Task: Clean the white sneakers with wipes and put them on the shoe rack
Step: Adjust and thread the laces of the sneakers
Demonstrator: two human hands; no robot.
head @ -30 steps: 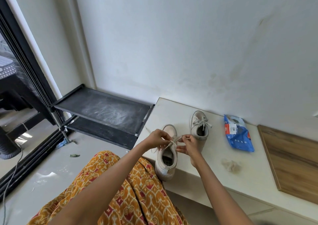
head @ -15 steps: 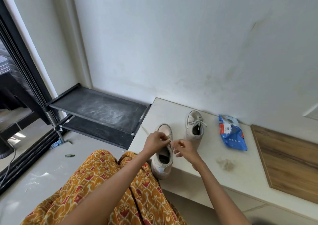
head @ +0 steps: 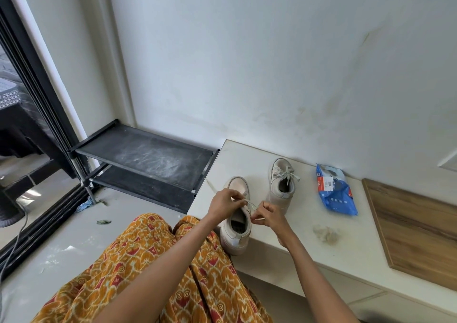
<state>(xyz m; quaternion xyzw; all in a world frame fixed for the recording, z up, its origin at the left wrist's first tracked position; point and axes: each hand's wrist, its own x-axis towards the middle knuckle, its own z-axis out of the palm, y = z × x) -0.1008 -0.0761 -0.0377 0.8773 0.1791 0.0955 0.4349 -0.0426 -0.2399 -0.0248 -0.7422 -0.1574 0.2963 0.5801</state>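
Two white sneakers stand on a pale stone ledge (head: 346, 251). The near sneaker (head: 235, 238) sits at the ledge's front edge, heel toward me. My left hand (head: 223, 202) and my right hand (head: 268, 214) hover over its opening, each pinching a strand of its white lace (head: 249, 204). One loose lace end trails off to the left. The far sneaker (head: 280, 186) stands behind it with its laces tied. A blue wipes pack (head: 335, 193) lies to the right. A crumpled used wipe (head: 325, 233) rests near the front. The black two-shelf shoe rack (head: 146, 156) stands left of the ledge.
A wooden board (head: 418, 226) lies on the ledge at the right. The white wall rises right behind the ledge. A dark sliding door frame (head: 37, 95) runs along the left. My patterned orange skirt (head: 153, 268) fills the bottom middle. Small scraps litter the floor.
My hands have stayed over the near sneaker, working its lace, with the right hand drawing slightly right and lower. The camera view has shifted a little.
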